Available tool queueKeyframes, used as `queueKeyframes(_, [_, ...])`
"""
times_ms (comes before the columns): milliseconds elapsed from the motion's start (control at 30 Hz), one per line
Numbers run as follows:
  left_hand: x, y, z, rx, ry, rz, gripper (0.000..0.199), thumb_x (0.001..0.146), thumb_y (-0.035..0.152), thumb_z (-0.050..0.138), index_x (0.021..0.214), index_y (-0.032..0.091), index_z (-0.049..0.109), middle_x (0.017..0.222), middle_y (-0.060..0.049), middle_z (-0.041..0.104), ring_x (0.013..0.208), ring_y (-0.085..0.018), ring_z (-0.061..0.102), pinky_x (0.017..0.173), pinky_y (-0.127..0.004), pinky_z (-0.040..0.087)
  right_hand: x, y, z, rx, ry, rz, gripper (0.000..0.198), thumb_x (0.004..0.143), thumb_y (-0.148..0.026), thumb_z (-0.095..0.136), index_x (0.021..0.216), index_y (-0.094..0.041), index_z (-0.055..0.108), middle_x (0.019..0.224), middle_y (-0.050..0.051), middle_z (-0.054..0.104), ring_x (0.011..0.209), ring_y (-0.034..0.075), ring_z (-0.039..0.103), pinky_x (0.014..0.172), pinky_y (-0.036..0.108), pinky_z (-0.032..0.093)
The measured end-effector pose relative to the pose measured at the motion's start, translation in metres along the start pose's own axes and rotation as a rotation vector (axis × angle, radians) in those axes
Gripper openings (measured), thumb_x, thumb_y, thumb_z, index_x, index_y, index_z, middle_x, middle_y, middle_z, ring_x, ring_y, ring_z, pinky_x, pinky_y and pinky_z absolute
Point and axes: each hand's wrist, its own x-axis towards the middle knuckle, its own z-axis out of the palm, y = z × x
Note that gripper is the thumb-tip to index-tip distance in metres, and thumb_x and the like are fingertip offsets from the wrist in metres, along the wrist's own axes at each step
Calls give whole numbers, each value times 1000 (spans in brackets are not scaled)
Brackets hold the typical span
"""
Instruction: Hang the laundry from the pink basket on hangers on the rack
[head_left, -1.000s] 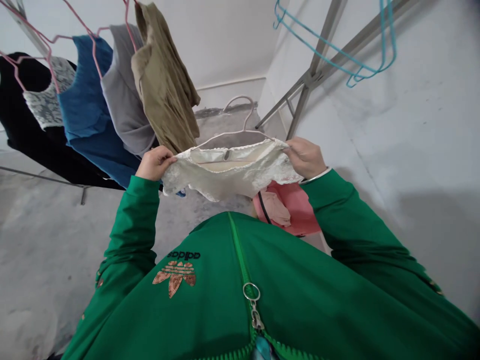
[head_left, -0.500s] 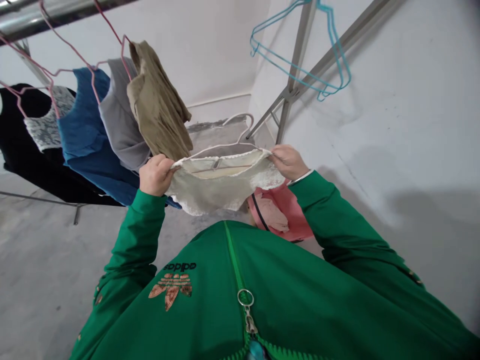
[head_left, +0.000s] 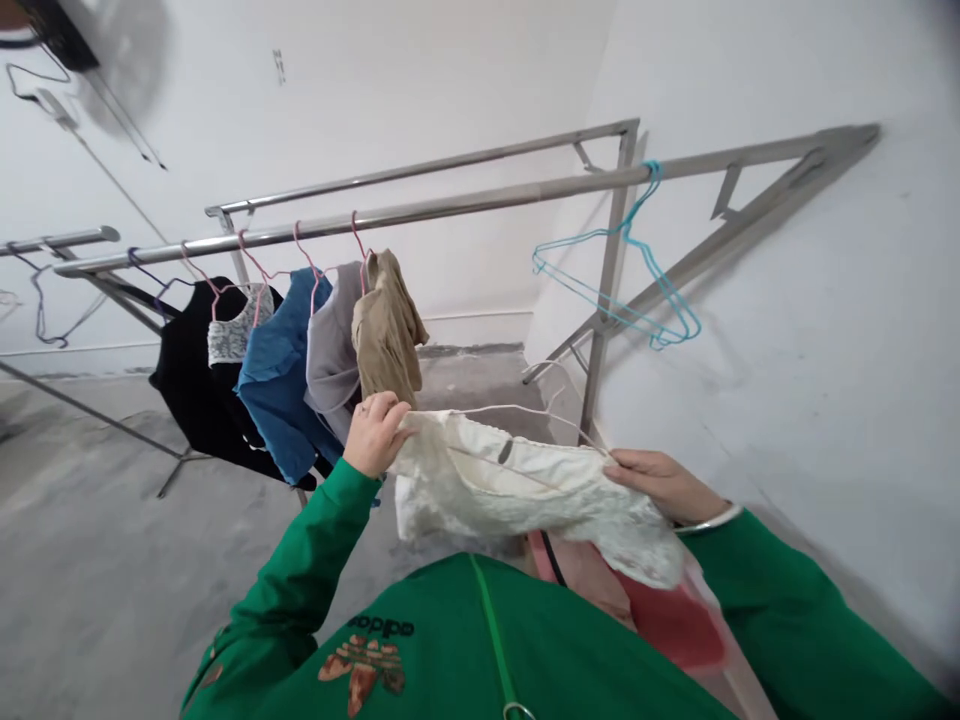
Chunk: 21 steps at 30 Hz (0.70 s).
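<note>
A white lace-trimmed top (head_left: 480, 500) hangs stretched between my hands, with a pale wire hanger (head_left: 517, 408) inside its neckline. My left hand (head_left: 376, 432) is closed on one shoulder of the top, next to the khaki garment. At the other shoulder, my right hand (head_left: 664, 484) pinches the cloth and the hanger's arm between thumb and fingers. The hanger's hook (head_left: 555, 375) points away from me, over the floor. Below the top, a pink basin (head_left: 686, 625) with pale pink cloth (head_left: 592, 580) in it is partly covered.
A metal rack rail (head_left: 465, 203) runs across the view. On it hang a khaki garment (head_left: 386, 330), a grey one (head_left: 334, 345), a blue one (head_left: 281, 350) and a black one (head_left: 199, 370). Blue hangers (head_left: 652, 260) hang at the right, near the wall (head_left: 825, 350).
The view has tilted up and shows more of the rack. The top is now slanted, its right side lower and nearer me. Both hands keep hold of it.
</note>
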Motion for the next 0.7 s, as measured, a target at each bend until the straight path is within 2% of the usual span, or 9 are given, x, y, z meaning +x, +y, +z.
queueKeyframes(67, [-12, 5, 8, -84, -15, -9, 26, 93, 35, 52, 112, 21, 62, 112, -14, 59, 104, -29, 57, 84, -45, 50, -11, -4, -13, 94, 35, 90, 40, 54, -57, 83, 68, -21, 70, 68, 4, 68, 65, 24, 63, 60, 33, 50])
queueKeyframes(167, [-38, 17, 28, -197, -125, -7, 23, 93, 27, 47, 111, 22, 60, 114, -13, 60, 102, -27, 61, 81, -43, 54, -18, -12, -22, 217, 116, 123, 38, 53, -52, 85, 75, -24, 72, 72, 5, 70, 67, 25, 66, 62, 35, 53])
queueKeyframes(333, [-81, 43, 60, -344, -287, -73, 21, 92, 22, 46, 108, 22, 59, 113, -13, 60, 103, -25, 64, 84, -40, 57, -1, -47, -3, 284, 160, 0, 36, 55, -55, 84, 75, -27, 73, 75, 7, 71, 63, 23, 65, 58, 35, 51])
queueKeyframes(433, [-96, 53, 69, -398, -372, -99, 20, 91, 22, 47, 107, 23, 59, 115, -13, 61, 102, -25, 66, 85, -39, 58, 29, -76, 17, 277, 151, -149, 37, 56, -54, 84, 73, -23, 72, 71, 6, 69, 62, 20, 62, 57, 32, 48])
queueKeyframes(567, [-106, 53, 72, -404, -496, -95, 20, 91, 23, 47, 105, 20, 60, 110, -13, 64, 96, -26, 68, 83, -40, 57, 83, -115, 43, 293, 110, -328, 44, 53, -53, 85, 73, -17, 69, 68, 3, 66, 64, 15, 59, 59, 27, 44])
queueKeyframes(700, [-118, 48, 71, -408, -526, -140, 19, 90, 22, 45, 98, 21, 62, 102, -12, 66, 90, -25, 68, 79, -37, 57, 142, -152, 65, 270, 152, -504, 43, 58, -54, 79, 68, -16, 61, 62, 0, 57, 62, 12, 51, 58, 24, 39])
